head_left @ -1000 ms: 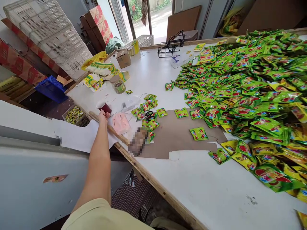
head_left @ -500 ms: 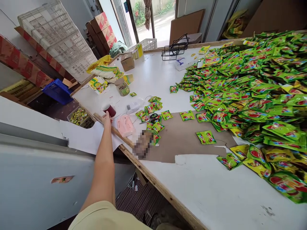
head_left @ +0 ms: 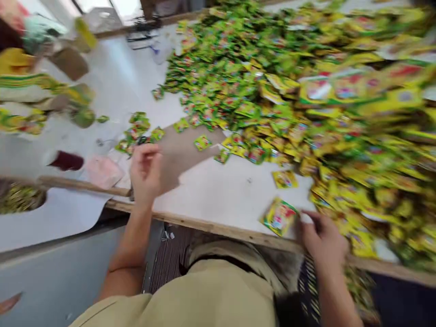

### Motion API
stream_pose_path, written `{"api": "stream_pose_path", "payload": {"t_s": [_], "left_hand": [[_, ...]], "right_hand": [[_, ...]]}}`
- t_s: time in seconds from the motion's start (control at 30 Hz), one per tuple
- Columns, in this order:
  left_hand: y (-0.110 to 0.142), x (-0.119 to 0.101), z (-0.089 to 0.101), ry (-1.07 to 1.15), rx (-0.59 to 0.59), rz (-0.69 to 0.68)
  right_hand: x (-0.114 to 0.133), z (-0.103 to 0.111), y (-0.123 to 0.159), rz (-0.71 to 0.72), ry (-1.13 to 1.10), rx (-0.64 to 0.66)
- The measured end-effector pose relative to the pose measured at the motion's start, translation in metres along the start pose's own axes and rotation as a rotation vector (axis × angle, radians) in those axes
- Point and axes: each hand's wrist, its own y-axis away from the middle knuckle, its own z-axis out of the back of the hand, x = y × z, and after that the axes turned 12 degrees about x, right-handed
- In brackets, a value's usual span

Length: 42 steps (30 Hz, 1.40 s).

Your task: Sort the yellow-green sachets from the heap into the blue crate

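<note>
The right hand (head_left: 322,236) is at the near right edge of the white table (head_left: 218,195), thumb and fingers brought together on the right corner of a green-and-yellow sweet packet (head_left: 279,216). The packet appears tilted and reaches leftward from the fingertips, over the near part of the table. A second loose packet (head_left: 284,179) is just beyond it. The left hand (head_left: 146,172) is raised over the left of the table, its fingers loosely curled; owing to blur, I cannot tell whether it holds anything small. It overlaps the left end of a brown sheet (head_left: 184,156), with a small packet cluster (head_left: 138,125) behind it. A large heap of packets (head_left: 259,91) covers the far right. To the left hand's left are a pink package (head_left: 103,171) and, farther left, a dark red cup (head_left: 68,160). A wooden stick (head_left: 85,185) runs along the near left edge.
</note>
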Motion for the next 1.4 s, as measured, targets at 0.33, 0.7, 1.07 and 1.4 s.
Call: {"api": "stream_pose_path", "payload": {"t_s": [0.33,0.7,1.07,1.4], "left_hand": [[0.090,-0.024,-0.205,0.044,0.825,0.286],[0.088,-0.034,-0.257,0.100,0.859,0.393],[0.102,-0.050,-0.249,0.429,0.740,0.444],[0.093,-0.042,-0.243,0.512,0.829,0.385]], "right_hand": [[-0.023,0.003,-0.004,0.014,-0.414,0.111],[-0.008,-0.012,-0.023,0.050,-0.532,0.175],[-0.004,-0.008,-0.023,0.134,-0.817,0.384],[0.004,0.001,-0.026,0.188,-0.807,0.385]]}}
